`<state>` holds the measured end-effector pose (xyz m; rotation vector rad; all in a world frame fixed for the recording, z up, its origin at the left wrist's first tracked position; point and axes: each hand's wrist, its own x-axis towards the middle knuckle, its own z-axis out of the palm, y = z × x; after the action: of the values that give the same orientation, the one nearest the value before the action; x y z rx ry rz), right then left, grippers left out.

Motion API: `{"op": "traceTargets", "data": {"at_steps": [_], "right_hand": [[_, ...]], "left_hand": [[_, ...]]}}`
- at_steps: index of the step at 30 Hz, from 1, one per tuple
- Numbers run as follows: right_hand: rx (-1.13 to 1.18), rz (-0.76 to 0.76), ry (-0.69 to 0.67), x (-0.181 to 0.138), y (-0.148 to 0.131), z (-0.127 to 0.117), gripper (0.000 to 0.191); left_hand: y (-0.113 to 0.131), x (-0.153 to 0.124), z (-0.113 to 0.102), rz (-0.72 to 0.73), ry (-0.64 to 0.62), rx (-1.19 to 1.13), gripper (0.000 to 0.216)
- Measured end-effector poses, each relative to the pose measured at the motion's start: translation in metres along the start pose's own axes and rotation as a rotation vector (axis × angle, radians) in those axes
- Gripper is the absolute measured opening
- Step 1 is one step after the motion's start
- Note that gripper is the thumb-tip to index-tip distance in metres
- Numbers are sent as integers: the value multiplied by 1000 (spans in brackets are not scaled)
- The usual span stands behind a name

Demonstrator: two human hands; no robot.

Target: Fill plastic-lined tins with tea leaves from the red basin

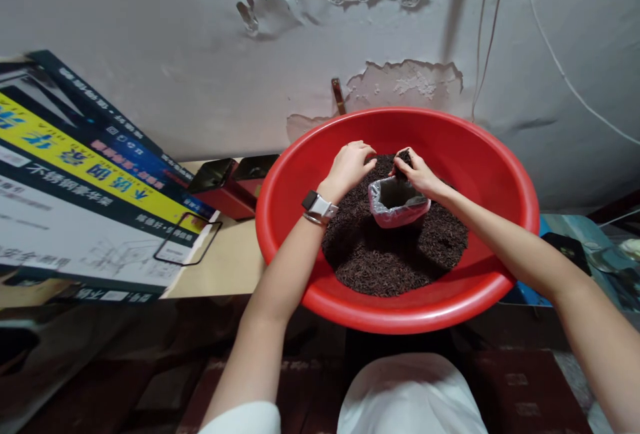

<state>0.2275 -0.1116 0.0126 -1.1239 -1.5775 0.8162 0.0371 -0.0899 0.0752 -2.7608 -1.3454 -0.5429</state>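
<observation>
Big red basin [480,164] here, a dark heap [383,277] across its floor, and amid it the pink bag [403,215], mouth open! Left hand [349,166] hovers beside it, fingers loosely curled, seemingly empty. Right hand [419,173] at the bag's rim, fingers closed around a small clump [401,165]. Looks like bag-filling; next calls for a clean release over that mouth.

Smooth, glossy plastic basin [400,317] (the granules [385,274] matt, rough)
</observation>
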Motion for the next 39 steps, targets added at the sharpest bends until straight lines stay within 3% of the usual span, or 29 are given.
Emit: {"op": "traceTargets", "data": {"at_steps": [11,18,27,31,35,39], "right_hand": [[49,-47,-56,-3,-5,-5,25],[122,-38,-103,-2,-4,-4,22],[94,-1,-109,1,-1,-5,27],[36,-20,-80,0,-2,-6,22],[-26,-21,-61,-2,-4,-6,21],[-1,8,-96,-2,-2,-4,17]], "left_hand": [[-11,1,10,15,-45,-208,35],[-9,4,15,53,-167,-482,58],[-6,2,11,49,-213,-263,78],[-13,6,14,-8,-209,-210,74],[-39,9,34,-126,-220,-131,64],[-78,-8,72,-343,-425,82,55]]}}
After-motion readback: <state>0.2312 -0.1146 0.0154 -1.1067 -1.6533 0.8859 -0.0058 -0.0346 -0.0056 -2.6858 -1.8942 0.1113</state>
